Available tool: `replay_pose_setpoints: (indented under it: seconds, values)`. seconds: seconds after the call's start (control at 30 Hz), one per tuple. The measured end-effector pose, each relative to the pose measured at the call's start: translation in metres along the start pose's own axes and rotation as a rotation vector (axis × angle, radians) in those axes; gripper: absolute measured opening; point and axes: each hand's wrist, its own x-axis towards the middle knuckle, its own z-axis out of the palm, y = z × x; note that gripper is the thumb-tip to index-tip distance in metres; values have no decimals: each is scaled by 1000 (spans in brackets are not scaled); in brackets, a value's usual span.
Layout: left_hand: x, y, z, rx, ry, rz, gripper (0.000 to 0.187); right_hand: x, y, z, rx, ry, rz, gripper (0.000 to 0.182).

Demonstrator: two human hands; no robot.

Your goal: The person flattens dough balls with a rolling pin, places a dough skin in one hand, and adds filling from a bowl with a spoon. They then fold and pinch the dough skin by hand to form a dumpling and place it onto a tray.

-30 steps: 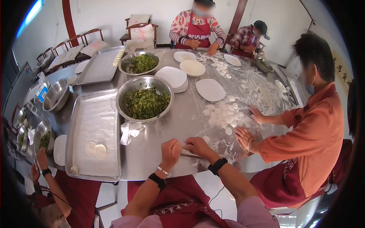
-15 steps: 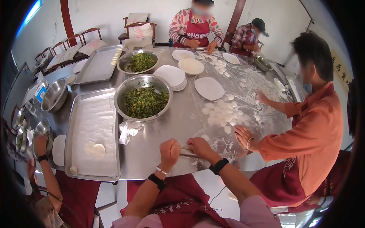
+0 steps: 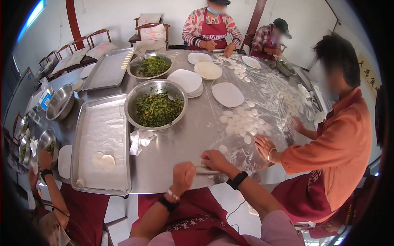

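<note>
My left hand (image 3: 184, 176) is a closed fist at the near edge of the steel table, around the left end of a pale rod like a rolling pin (image 3: 205, 169). My right hand (image 3: 216, 160) is closed, fingers pointing down, just beyond the rod. What its fingertips pinch is hidden. One thin dough round (image 3: 223, 149) lies past my right hand, and a pile of dough rounds (image 3: 236, 123) is farther off on the floury surface.
Left stands a lined tray (image 3: 100, 135) with a few dough pieces. Beyond are a bowl of chopped greens (image 3: 160, 110), crumpled paper (image 3: 140, 140) and stacked white plates (image 3: 185, 80). A co-worker's hand (image 3: 264, 146) rests at the right. Other people work around the table.
My left hand has dropped a little toward my body. My right hand has barely moved. The far hand of the co-worker in orange has shifted right and nearer. The view has moved slightly.
</note>
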Motion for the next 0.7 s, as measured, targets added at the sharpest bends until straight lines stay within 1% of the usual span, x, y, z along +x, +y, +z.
replay_pose_setpoints:
  seconds: [0.03,0.13,0.23,0.33,0.43,0.47,0.53,0.57,0.63,0.67,0.7]
  values:
    - [16,-3,1,-21,18,-97,23,1,-1,0,-63,25,-13,19]
    - [31,-20,10,-127,65,-221,26,14,5,6,-34,92,-32,19]
    - [7,-4,3,-19,24,-103,23,5,-18,1,3,-3,-21,18]
    - [-25,16,-2,-2,-52,69,19,4,-15,11,-106,-19,-77,19]
    - [-41,35,-3,18,-134,43,17,3,-5,10,115,-19,8,20]
    - [-39,34,-3,7,-136,68,19,2,-4,7,95,-48,9,20]
    - [-21,15,-3,7,-76,3,20,-3,-2,1,56,-103,16,21]
    - [-9,6,-3,7,-48,-30,20,-3,-4,-1,4,-79,13,21]
    - [25,-1,4,-89,9,-147,21,1,-10,-2,-99,-27,5,23]
    - [34,-3,6,-135,40,-205,21,2,-10,-1,-71,-4,-2,23]
    - [32,-6,7,-132,41,-201,21,5,-9,1,-44,17,-11,23]
